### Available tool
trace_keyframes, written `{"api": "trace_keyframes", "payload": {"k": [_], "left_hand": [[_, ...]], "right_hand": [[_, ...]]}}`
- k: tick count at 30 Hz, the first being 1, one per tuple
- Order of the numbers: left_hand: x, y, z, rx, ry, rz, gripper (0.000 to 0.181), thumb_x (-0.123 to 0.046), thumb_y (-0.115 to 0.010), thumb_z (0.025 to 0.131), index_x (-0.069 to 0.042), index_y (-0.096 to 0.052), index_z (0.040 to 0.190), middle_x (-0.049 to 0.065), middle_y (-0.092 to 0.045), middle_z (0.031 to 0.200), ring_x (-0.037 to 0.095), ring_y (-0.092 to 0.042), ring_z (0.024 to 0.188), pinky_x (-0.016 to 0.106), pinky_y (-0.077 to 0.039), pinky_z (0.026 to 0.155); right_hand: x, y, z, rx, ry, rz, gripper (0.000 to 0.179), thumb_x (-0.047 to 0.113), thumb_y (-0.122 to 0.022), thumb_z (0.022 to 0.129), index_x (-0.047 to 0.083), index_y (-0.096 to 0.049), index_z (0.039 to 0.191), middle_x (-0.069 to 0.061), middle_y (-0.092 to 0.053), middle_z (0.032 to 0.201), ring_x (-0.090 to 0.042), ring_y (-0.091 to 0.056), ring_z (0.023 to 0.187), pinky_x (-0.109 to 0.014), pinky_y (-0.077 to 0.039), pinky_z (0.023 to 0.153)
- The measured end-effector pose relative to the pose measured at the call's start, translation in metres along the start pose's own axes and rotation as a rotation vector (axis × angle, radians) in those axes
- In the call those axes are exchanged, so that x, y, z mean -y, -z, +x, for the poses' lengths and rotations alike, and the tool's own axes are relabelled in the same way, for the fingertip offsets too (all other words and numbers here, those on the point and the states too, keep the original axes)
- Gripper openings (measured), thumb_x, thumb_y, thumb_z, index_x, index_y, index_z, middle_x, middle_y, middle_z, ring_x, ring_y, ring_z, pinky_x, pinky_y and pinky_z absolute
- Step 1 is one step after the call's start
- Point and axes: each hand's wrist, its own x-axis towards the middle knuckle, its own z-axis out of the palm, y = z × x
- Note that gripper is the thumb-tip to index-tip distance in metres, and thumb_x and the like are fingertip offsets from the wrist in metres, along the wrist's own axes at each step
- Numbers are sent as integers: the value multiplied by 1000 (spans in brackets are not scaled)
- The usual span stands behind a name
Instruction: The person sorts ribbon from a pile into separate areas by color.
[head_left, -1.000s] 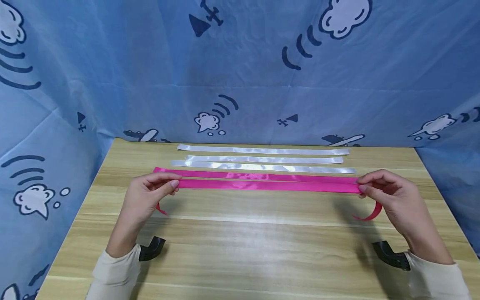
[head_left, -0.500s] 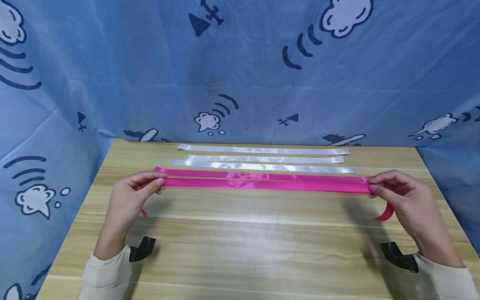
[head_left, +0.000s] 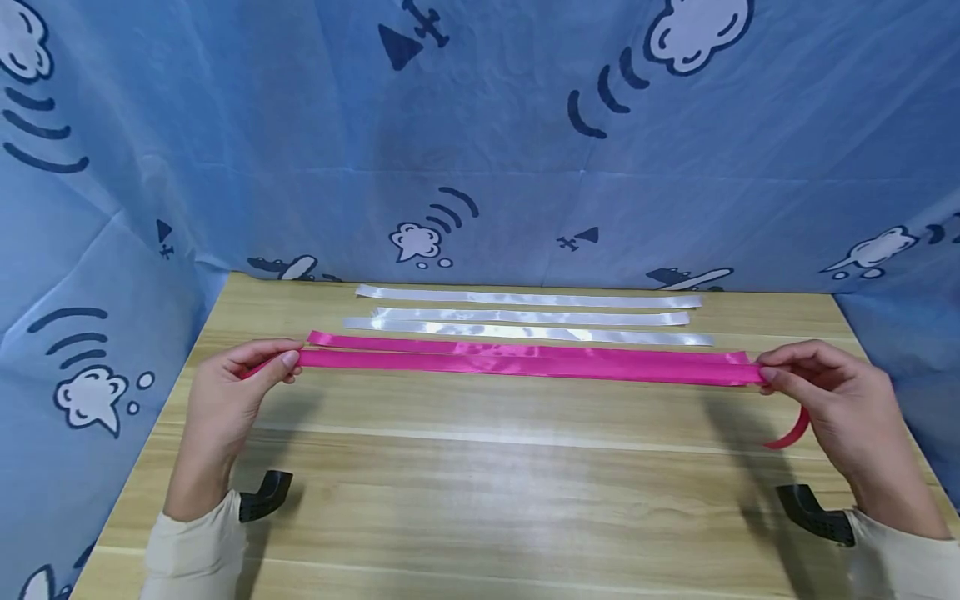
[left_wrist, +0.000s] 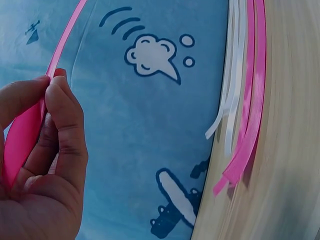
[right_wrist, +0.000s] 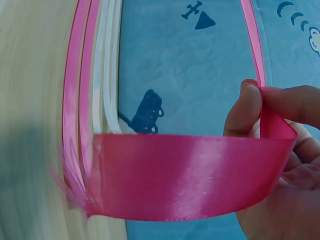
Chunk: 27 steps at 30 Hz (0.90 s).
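Note:
A pink satin ribbon [head_left: 525, 367] is stretched taut between my two hands, raised above the table. My left hand [head_left: 232, 387] pinches it near its left end between thumb and forefinger; the short tail [left_wrist: 22, 140] lies inside the palm. At the other end, my right hand [head_left: 836, 404] pinches it likewise, and a loose tail [right_wrist: 190, 175] with a frayed edge curls away from the fingers. Below on the table lie pink ribbons [head_left: 450, 347], two of them visible in the wrist views. From the head view the held ribbon partly covers them.
Behind the pink ribbons, three white ribbons [head_left: 525, 333] lie roughly parallel on the wooden table [head_left: 480, 492]. A blue printed cloth [head_left: 495, 125] hangs along the back and sides. Black devices [head_left: 266, 496] stick out from both sleeves.
My hands have moved apart, the left to the left and the right to the right, so a longer stretch of ribbon shows between them. The hanging tail at the left hand is no longer seen dangling.

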Motion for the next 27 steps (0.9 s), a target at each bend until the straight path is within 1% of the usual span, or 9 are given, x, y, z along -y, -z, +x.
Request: {"api": "trace_keyframes", "payload": {"k": [3,5,12,14,16,19,23,25,27], "left_hand": [[1,4,0,-19,6,-7,13,-2,-77,93,-1,-81,106,-6,-79,91,6,-71,68,15,-60,71],[1,5,0,-36,11,-21,13,-1,-77,93,-4,-82,104,-6,-79,92,7,-72,68,16,-60,71],[2,11,3,-117,3,-61,16,7,-75,91,-5,-82,99,-4,-79,90,7,-73,66,16,-61,68],[3,13,3,-137,5,-70,16,7,-75,91,-5,-82,98,-4,-79,88,8,-73,67,16,-61,67],[4,15,4,-157,5,-76,15,6,-75,91,-6,-82,98,-3,-79,84,8,-72,67,16,-60,67],[4,19,4,-188,6,-94,12,4,-76,92,-5,-82,96,-2,-78,81,8,-72,66,16,-60,65],[5,25,4,-216,16,-133,11,4,-77,91,-2,-81,99,0,-78,83,8,-72,66,16,-60,65],[6,28,3,-223,20,-153,12,4,-77,90,0,-81,101,0,-78,86,8,-71,67,16,-60,65],[6,31,2,-228,23,-169,13,5,-77,90,2,-80,103,1,-78,87,8,-71,67,17,-61,66]], "right_hand": [[-2,2,1,-13,-5,-48,15,-7,-65,98,-4,-72,111,14,-74,96,-1,-71,76,-10,-56,69],[-4,3,1,-19,-2,-38,15,-8,-65,98,-2,-72,111,14,-74,96,0,-71,76,-10,-56,69],[-10,7,2,-18,38,179,15,-13,-63,96,-7,-72,107,6,-77,95,-3,-72,77,-10,-56,73],[-11,8,1,-21,48,239,15,-15,-63,96,-8,-71,106,4,-78,94,-5,-72,77,-11,-57,73],[-12,10,1,-28,48,275,15,-16,-62,95,-9,-71,106,3,-78,94,-6,-72,77,-11,-57,73],[-15,12,-1,-48,27,236,15,-14,-65,95,-6,-72,106,5,-78,93,-5,-72,75,-11,-56,69],[-18,13,-2,-52,25,280,17,-14,-64,95,-5,-72,107,3,-78,95,-6,-72,75,-12,-57,70],[-20,14,-3,-43,36,341,18,-16,-63,95,-6,-72,108,0,-77,97,-8,-72,77,-12,-57,73],[-21,14,-4,-42,45,345,18,-15,-62,96,-6,-72,108,0,-76,98,-8,-72,77,-12,-57,73]]}}
